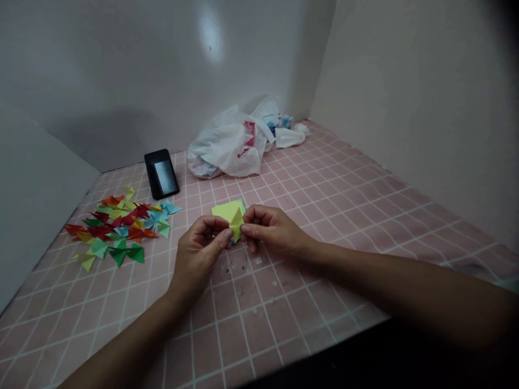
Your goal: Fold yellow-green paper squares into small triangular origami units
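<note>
Folded pieces [121, 229] lie by the table's [365, 205] left edge, with a phone [161, 174] behind them. Mid-table, the left hand [198, 254] and right hand [271, 229] both pinch a yellow paper [233, 216]. Bags [231, 143] sit in the back corner; the right side is open.

**One head camera, facing forward and down**

There is only one view. The camera sits on the person's head and looks forward and down over the pink desk [324, 205]. The frame is centred near the yellow paper [232, 215], which the left hand [198, 251] and the right hand [271, 229] pinch close to the camera. Further away, the view reaches the corner of the walls [121, 70].
</note>
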Action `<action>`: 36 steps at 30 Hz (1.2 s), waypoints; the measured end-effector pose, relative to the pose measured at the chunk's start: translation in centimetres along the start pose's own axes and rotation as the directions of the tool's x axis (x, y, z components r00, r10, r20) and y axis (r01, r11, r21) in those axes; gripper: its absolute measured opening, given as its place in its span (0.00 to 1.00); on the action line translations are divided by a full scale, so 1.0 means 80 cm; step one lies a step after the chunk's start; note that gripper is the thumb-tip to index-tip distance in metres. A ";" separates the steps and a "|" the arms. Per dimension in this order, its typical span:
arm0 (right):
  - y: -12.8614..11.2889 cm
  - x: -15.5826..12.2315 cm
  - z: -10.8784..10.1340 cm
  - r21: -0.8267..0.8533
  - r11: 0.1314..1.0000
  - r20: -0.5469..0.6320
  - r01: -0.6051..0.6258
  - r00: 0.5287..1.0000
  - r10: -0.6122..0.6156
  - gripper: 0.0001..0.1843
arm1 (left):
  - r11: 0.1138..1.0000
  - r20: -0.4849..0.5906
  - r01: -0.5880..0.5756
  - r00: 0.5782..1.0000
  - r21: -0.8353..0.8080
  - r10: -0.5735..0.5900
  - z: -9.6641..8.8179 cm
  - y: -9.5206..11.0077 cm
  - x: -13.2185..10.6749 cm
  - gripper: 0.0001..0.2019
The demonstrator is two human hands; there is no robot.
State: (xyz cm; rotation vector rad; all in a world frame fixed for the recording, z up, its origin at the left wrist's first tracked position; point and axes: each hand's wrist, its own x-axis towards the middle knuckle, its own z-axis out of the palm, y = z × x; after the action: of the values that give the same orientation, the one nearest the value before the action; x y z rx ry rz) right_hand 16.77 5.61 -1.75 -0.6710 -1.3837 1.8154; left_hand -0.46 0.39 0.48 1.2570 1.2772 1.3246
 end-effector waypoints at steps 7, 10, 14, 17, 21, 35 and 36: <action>-0.001 0.001 0.003 0.023 1.000 -0.017 0.016 1.000 -0.015 0.08 | 0.961 0.001 -0.171 0.984 0.218 0.175 -0.003 -0.003 -0.002 0.04; -0.002 0.000 0.004 0.037 0.999 -0.003 0.029 1.000 -0.029 0.07 | 0.894 0.049 -0.304 0.951 0.328 0.306 -0.004 -0.004 -0.004 0.03; -0.004 -0.002 0.006 0.029 0.997 0.010 0.068 0.998 -0.068 0.06 | 0.767 0.121 -0.459 0.881 0.447 0.457 -0.004 -0.002 -0.005 0.03; -0.005 -0.003 0.008 -0.004 0.993 0.007 0.121 0.993 -0.121 0.06 | 0.664 0.162 -0.574 0.801 0.480 0.576 -0.004 -0.001 -0.004 0.06; -0.007 -0.005 0.008 -0.078 0.986 0.021 0.150 0.989 -0.148 0.05 | 0.564 0.188 -0.656 0.719 0.502 0.669 -0.006 -0.001 -0.004 0.09; -0.015 -0.007 0.008 -0.016 0.982 0.079 0.188 0.979 -0.186 0.06 | 0.604 0.206 -0.635 0.752 0.481 0.626 -0.009 -0.002 -0.008 0.11; -0.014 -0.007 0.008 -0.015 0.983 0.078 0.185 0.980 -0.183 0.06 | 0.596 0.211 -0.640 0.747 0.485 0.631 -0.009 -0.002 -0.008 0.11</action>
State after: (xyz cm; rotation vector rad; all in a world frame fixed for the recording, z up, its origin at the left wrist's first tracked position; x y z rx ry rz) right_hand 16.86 4.95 -0.52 -0.4723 -1.4674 1.6960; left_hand -1.14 -0.32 0.30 2.2905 1.2715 1.4680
